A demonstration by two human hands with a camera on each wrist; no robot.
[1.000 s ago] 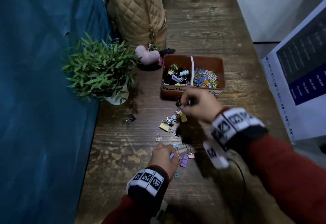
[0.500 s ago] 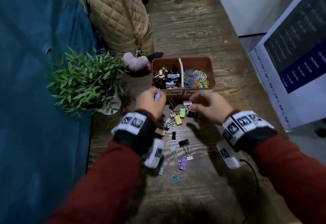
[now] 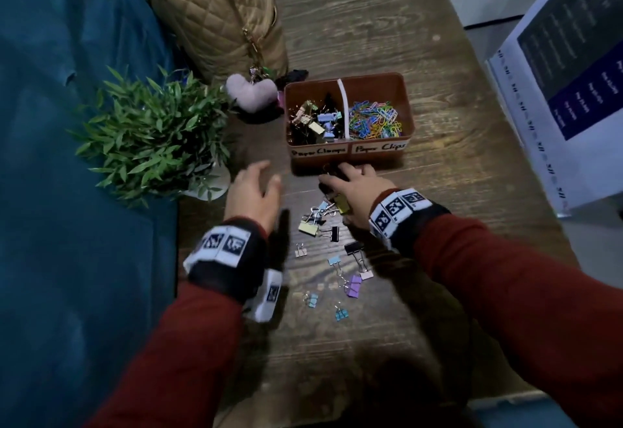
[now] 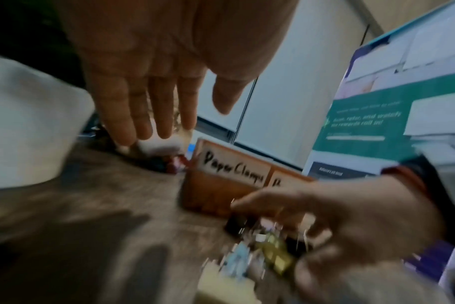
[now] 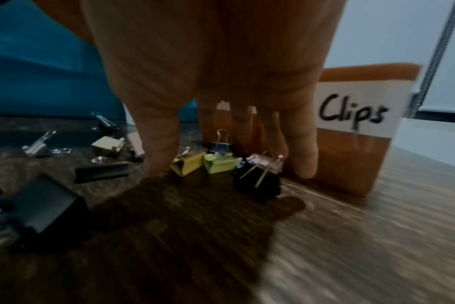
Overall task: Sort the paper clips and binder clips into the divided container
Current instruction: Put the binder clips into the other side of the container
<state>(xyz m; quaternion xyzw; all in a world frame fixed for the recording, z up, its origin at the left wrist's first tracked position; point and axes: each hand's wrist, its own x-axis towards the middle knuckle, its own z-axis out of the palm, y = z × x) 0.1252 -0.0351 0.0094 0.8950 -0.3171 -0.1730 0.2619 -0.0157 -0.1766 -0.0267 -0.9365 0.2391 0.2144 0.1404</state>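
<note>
While our right hand (image 3: 357, 188) reaches spread fingers down around binder clips (image 5: 221, 162) beside the divided container (image 3: 347, 158), gripping none yet, our left hand (image 3: 253, 191) hovers flat and empty. Next we judge 1 clip must be pinched and dropped into the left compartment.

Head looks down; wrists low, sharing container (image 3: 347, 158).

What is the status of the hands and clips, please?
Left hand open, empty. Right hand open over binder clips beside container. Nothing blocking.
</note>
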